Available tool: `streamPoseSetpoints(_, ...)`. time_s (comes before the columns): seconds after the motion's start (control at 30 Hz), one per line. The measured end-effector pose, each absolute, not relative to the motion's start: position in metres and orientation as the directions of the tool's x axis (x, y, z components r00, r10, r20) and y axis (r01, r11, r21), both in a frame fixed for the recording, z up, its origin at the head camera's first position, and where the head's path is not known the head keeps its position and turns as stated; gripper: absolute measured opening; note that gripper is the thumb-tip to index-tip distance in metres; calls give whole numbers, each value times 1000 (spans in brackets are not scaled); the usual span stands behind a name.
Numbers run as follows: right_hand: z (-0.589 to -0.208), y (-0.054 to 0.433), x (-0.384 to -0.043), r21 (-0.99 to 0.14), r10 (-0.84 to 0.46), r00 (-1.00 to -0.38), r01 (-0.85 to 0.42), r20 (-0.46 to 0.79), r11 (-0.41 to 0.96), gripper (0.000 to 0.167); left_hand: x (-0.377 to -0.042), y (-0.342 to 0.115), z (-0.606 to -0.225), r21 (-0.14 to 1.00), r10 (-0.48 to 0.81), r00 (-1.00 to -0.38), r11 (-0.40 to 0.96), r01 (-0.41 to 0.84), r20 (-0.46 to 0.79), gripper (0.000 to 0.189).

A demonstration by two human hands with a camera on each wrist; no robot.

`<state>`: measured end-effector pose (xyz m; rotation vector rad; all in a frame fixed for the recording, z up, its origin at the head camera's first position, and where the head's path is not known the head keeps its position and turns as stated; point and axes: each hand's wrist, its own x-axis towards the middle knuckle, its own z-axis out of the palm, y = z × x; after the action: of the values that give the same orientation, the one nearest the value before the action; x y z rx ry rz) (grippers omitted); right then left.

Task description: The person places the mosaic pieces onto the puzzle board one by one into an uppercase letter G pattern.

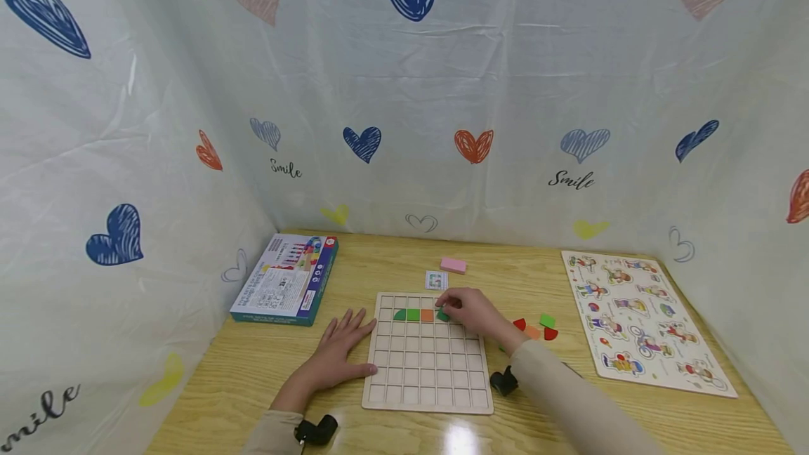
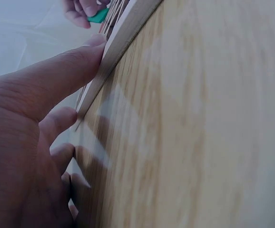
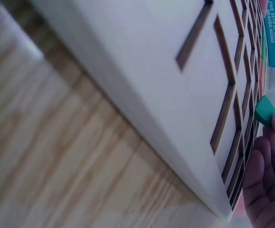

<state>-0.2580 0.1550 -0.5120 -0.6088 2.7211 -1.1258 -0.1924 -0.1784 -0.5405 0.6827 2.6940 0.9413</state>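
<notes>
Grid board (image 1: 427, 376), pale, square-celled wood, lies flat on the grainy surface (image 1: 349, 402); at its left edge the left hand (image 1: 337, 357) spreads its fingers, thumb touching. Along one far row sit a round-edged green piece (image 1: 400, 314), a green square (image 1: 413, 314) and an orange square (image 1: 427, 315). Just right of these, the nearer right hand (image 1: 464, 306) pinches a smooth darker green piece (image 1: 443, 316). Farther right lie thin red pieces (image 1: 550, 334).

Left hand (image 1: 334, 357) splayed, right hand (image 1: 466, 310) in a pinch
</notes>
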Motion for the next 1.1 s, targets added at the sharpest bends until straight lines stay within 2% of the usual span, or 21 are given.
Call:
streamPoseSetpoints(0.2, -514, 150, -257, -689, -448, -893, -344, 31, 637, 14, -193, -179, -542, 627, 487, -872, 694, 353, -48, 89)
streamPoseSetpoints(0.43, -515, 149, -256, -680, -454, -890, -353, 33, 642, 7, -193, -179, -543, 626, 488, -872, 693, 357, -44, 89)
streamPoseSetpoints(0.9, -517, 148, -253, -649, -433, -900, -360, 51, 670, 5, -192, -178, -539, 617, 487, -873, 700, 360, -44, 88)
streamPoseSetpoints(1.1, -519, 149, -252, -657, -426, -903, -355, 58, 665, 11, -193, -178, -541, 619, 486, -874, 693, 370, -23, 87)
